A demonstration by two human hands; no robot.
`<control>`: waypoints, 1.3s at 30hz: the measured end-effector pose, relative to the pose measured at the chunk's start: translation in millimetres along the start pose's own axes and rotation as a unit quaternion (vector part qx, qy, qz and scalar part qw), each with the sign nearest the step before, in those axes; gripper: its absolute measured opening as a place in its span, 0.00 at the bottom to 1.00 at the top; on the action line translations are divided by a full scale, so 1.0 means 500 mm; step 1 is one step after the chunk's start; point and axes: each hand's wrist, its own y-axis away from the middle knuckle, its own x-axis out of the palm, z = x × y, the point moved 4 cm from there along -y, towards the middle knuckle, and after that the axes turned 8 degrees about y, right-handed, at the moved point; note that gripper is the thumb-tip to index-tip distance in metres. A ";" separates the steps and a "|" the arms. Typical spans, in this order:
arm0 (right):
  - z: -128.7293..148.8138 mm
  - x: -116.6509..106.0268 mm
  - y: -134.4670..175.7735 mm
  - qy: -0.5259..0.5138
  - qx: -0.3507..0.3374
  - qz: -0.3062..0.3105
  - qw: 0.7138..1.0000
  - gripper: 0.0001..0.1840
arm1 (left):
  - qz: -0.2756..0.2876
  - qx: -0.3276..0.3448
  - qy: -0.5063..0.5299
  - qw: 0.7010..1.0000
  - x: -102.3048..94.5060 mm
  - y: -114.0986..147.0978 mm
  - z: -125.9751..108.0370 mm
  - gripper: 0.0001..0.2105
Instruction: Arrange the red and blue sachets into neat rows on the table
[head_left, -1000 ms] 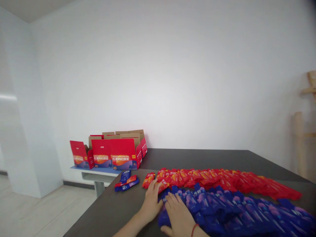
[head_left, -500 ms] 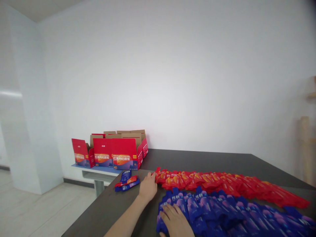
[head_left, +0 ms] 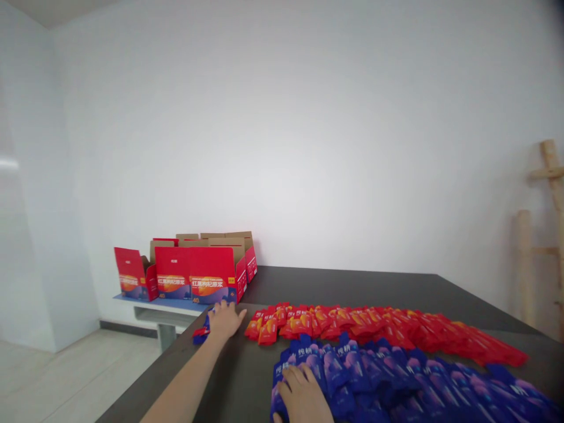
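Note:
My left hand lies over a small group of blue and red pouches at the table's left edge, thumb spread away from the fingers. It covers most of that group. My right hand rests with fingers apart on the left end of a long overlapping row of blue pouches. Behind this row runs another one of red pouches, also overlapping. A few red pouches lie flat at its left end, between my two hands.
Several red printed cartons with raised brown flaps stand on a lower blue-topped surface beyond the left edge. The dark table reaches back to a white wall. A wooden frame leans at the far right.
My left hand has moved left from the red row's end to the small group of pouches. Red pouches now show where it was. My right hand stays on the blue row; the view has turned slightly right.

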 end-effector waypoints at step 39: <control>-0.041 -0.118 -0.053 -0.274 0.092 -0.143 0.947 0.15 | 0.076 0.253 0.444 0.856 -0.017 0.262 -0.182 0.22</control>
